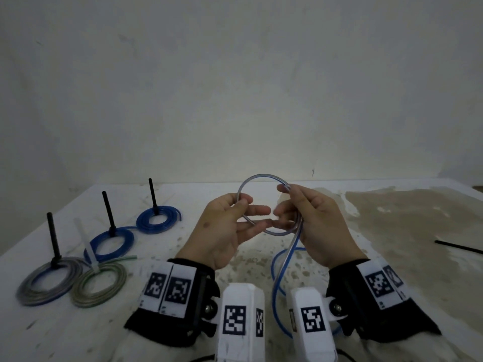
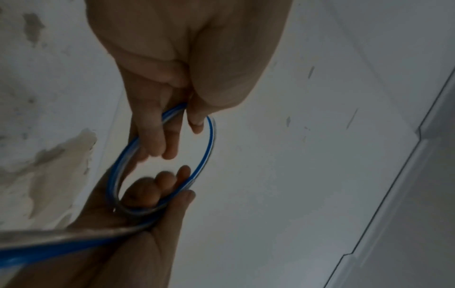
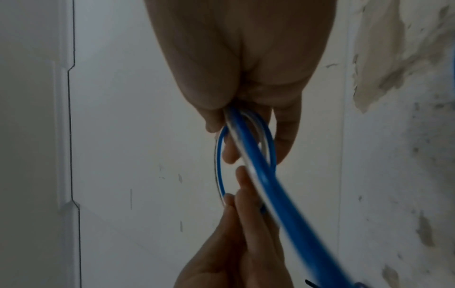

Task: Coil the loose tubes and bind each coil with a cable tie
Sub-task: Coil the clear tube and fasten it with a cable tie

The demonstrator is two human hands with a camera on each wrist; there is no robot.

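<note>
A clear tube with a blue stripe (image 1: 257,175) is bent into a small loop above the table. My left hand (image 1: 248,207) pinches the loop's left side between thumb and fingers. The loop's right side, where the turns overlap, is gripped by my right hand (image 1: 283,202). The tube's loose tail (image 1: 277,283) drops from the right hand and curves on the table between my wrists. The left wrist view shows the left hand (image 2: 177,126) pinching the loop (image 2: 210,140). In the right wrist view the right hand (image 3: 246,136) holds the tube (image 3: 261,175).
Four coils lie at the left: two blue coils (image 1: 156,220) (image 1: 109,244), a grey coil (image 1: 49,280) and a green coil (image 1: 102,283), each with a tie sticking up. A loose black cable tie (image 1: 457,248) lies at the right. The table (image 1: 392,257) is stained.
</note>
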